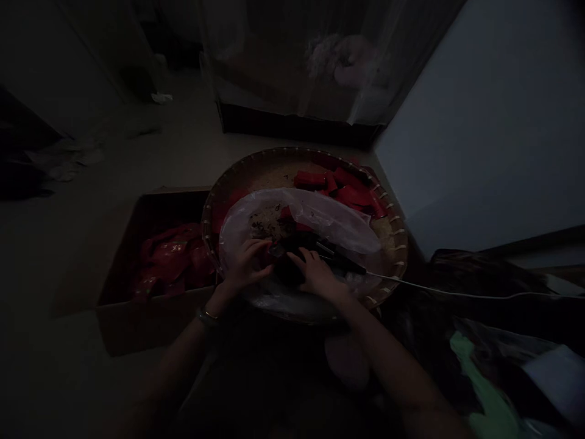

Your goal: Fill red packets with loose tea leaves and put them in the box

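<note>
A person's left hand (pixel 247 263) and right hand (pixel 319 277) curved at either side of a black object (pixel 289 269), any grip too dim to tell, pale plastic (pixel 338 222) around it, round woven tray (pixel 400 247) underneath, red packets (pixel 171 253) boxed at left

Plastic (pixel 340 219) lies in the tray (pixel 401 247), right of the box (pixel 141 323).

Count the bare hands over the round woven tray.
2: the left hand and the right hand, both over the near half of the round woven tray. Darkness may hide others.
</note>
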Tool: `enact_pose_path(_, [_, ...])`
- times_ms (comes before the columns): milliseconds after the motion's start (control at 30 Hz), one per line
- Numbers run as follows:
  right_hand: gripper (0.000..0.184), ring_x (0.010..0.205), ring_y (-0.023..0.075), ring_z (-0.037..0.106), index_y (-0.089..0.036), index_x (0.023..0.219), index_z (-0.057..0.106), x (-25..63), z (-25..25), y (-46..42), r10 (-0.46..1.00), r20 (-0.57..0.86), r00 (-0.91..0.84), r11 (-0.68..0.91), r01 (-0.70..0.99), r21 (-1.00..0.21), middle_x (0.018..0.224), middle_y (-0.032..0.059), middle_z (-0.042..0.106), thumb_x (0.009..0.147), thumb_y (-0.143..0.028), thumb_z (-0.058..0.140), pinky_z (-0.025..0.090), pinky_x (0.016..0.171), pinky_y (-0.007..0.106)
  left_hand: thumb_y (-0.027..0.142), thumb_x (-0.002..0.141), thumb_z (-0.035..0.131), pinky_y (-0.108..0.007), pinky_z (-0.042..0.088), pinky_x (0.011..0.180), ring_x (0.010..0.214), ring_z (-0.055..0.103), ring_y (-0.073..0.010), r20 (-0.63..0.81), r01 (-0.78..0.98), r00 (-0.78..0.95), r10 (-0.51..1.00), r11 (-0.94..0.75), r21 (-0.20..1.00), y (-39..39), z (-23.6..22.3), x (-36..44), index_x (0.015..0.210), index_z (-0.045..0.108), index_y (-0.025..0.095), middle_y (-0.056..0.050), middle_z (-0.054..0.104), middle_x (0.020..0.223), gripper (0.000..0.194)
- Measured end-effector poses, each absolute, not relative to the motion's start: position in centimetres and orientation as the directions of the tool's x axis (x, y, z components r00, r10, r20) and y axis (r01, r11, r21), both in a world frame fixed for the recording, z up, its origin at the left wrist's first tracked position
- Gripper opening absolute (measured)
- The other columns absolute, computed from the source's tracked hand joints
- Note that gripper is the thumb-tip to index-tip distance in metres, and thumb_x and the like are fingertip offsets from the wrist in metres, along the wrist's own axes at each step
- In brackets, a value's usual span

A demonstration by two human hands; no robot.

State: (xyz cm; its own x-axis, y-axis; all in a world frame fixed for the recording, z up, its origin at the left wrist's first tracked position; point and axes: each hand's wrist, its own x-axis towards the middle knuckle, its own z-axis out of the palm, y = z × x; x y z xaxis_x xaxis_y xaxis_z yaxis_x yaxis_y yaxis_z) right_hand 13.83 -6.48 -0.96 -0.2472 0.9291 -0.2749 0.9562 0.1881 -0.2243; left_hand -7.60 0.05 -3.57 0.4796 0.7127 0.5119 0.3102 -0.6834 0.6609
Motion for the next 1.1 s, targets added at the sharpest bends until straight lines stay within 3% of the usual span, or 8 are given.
enact_pose_path(67, [0.084, 0.118, 0.0319, 0.039, -0.025, 0.142, 0.032, 13.5, -1.1, -6.6, 0.918, -0.298, -0.263, 0.204, 0.955, -0.213, 0.140, 0.0161, 0.035, 0.069, -0.022, 0.072, 0.045, 0.087, 0.043, 0.023, 0.073, 0.067, -0.039, 0.051, 0.088, 0.105, 0.058, -0.0231, 0.519, 0.303, 0.485, 0.703, -0.692, 0.655, 0.0, -3.4, -7.5, 0.121, 0.051, 0.020, -0.011, 0.059, 0.114, 0.051])
enact_pose_path(200, [0.049, 0.105, 0.0271, 0.045, -0.026, 0.133, 0.048, 11.3, -1.8, -5.9, 0.912, -0.222, -0.346, 0.299, 0.929, -0.220, 0.125, 0.0137, 0.049, 0.085, -0.014, 0.051, 0.046, 0.080, 0.037, 0.023, 0.073, 0.067, -0.039, 0.050, 0.089, 0.105, 0.058, -0.0231, 0.527, 0.303, 0.477, 0.703, -0.695, 0.652, -0.1, -3.2, -7.5, 0.121, 0.051, 0.021, -0.010, 0.060, 0.113, 0.051])
enact_pose_path(300, [0.035, 0.106, 0.0266, 0.044, -0.022, 0.120, 0.059, 10.1, -2.2, -5.3, 0.891, -0.191, -0.411, 0.366, 0.901, -0.231, 0.118, 0.0134, 0.052, 0.090, -0.015, 0.043, 0.046, 0.080, 0.035, 0.023, 0.073, 0.067, -0.039, 0.050, 0.089, 0.106, 0.057, -0.0233, 0.513, 0.308, 0.480, 0.712, -0.684, 0.662, -0.1, -3.2, -7.5, 0.122, 0.051, 0.020, -0.010, 0.059, 0.113, 0.051])
enact_pose_path(500, [0.033, 0.102, 0.0209, 0.048, -0.022, 0.112, 0.064, 12.4, -1.9, -5.7, 0.920, -0.164, -0.357, 0.283, 0.892, -0.352, 0.110, 0.0088, 0.057, 0.085, -0.009, 0.049, 0.044, 0.084, 0.032, 0.022, 0.073, 0.067, -0.039, 0.050, 0.087, 0.105, 0.057, -0.0230, 0.508, 0.291, 0.484, 0.713, -0.678, 0.675, 0.0, -3.3, -7.5, 0.122, 0.052, 0.020, -0.010, 0.059, 0.114, 0.052])
enact_pose_path(833, [0.036, 0.096, 0.0216, 0.058, -0.013, 0.108, 0.066, 13.8, -3.4, -6.0, 0.970, -0.098, -0.223, 0.126, 0.804, -0.581, 0.107, 0.0120, 0.061, 0.074, -0.005, 0.060, 0.046, 0.086, 0.035, 0.025, 0.073, 0.067, -0.039, 0.050, 0.089, 0.107, 0.056, -0.0227, 0.496, 0.305, 0.496, 0.713, -0.678, 0.669, 0.0, -3.3, -7.5, 0.123, 0.051, 0.021, -0.010, 0.058, 0.116, 0.052])
enact_pose_path(967, [0.026, 0.094, 0.0207, 0.061, -0.017, 0.093, 0.070, 14.2, -3.5, -5.4, 0.997, -0.047, -0.069, 0.003, 0.593, -0.805, 0.098, 0.0071, 0.068, 0.071, -0.007, 0.064, 0.044, 0.089, 0.035, 0.025, 0.073, 0.067, -0.039, 0.050, 0.089, 0.105, 0.057, -0.0232, 0.465, 0.342, 0.491, 0.737, -0.654, 0.675, 0.1, -3.0, -7.1, 0.121, 0.052, 0.020, -0.010, 0.060, 0.114, 0.051])
enact_pose_path(1100, [0.025, 0.091, 0.0182, 0.062, -0.022, 0.092, 0.070, 15.0, -3.4, -5.4, 0.974, -0.192, 0.120, -0.200, 0.057, -0.978, 0.095, 0.0010, 0.070, 0.067, -0.019, 0.070, 0.045, 0.086, 0.033, 0.025, 0.073, 0.066, -0.038, 0.051, 0.086, 0.101, 0.059, -0.0223, 0.461, 0.372, 0.445, 0.768, -0.627, 0.685, 0.3, -2.8, -6.0, 0.118, 0.055, 0.019, -0.010, 0.060, 0.110, 0.047])
